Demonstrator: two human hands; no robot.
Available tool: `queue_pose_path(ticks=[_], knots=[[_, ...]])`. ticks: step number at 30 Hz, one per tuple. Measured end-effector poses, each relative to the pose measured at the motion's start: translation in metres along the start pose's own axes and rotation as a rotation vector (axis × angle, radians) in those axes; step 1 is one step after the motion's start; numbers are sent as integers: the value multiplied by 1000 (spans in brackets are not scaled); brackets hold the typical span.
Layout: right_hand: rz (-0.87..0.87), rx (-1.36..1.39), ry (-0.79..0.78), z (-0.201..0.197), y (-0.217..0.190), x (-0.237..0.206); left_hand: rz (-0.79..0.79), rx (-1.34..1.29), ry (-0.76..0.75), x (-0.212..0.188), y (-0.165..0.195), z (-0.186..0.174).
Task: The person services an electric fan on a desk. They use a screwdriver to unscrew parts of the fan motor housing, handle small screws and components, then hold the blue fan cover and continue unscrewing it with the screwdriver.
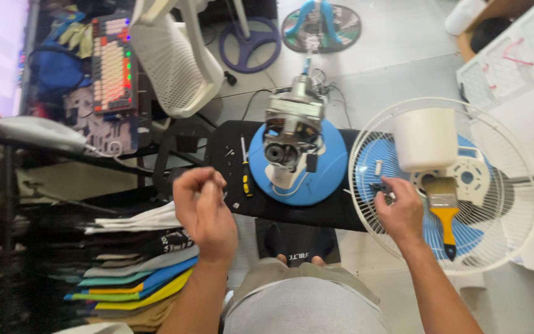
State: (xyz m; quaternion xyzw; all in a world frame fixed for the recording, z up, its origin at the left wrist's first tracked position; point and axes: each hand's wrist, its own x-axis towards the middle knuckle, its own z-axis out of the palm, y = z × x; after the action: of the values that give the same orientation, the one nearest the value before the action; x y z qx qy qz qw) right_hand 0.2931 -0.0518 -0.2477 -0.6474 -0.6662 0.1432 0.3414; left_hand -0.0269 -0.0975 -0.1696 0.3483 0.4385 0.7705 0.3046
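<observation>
Fan well into disassembly: motor [293, 139] bare on blue base [326, 179], beyond both sets of fingers; guard [514, 204] off. Right hand [401, 210] in guard, fingertips pinched on small dark part [378, 187], paintbrush [444, 213] just beside. Left hand [204, 213] raised, fingers curled together, contents not discernible. Screwdriver [246, 176] beside left fingers. Reassembly not begun.

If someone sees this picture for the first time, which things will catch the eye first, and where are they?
In the centre, a bare fan motor stands on a blue round base on a black table. To the right lies a white fan grille holding a white cup and a yellow-handled brush; the right hand reaches into it. The left hand is raised above a pile of folded clothes.
</observation>
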Motion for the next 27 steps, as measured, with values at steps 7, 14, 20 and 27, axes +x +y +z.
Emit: queue_pose_path(ticks=[7,14,20,27], knots=[[-148,407,-289,36,-85,-21,-124,598,90,67,-52,-28],[-171,379,-453,70,-129,-7,-384,1050,-38,65,-84,-48],[-173,305,-480,87,-143,2,-497,1220,-218,49,-93,-71],[-103,261,-553,98,-142,-7,-578,1343,-394,27,-105,-94]])
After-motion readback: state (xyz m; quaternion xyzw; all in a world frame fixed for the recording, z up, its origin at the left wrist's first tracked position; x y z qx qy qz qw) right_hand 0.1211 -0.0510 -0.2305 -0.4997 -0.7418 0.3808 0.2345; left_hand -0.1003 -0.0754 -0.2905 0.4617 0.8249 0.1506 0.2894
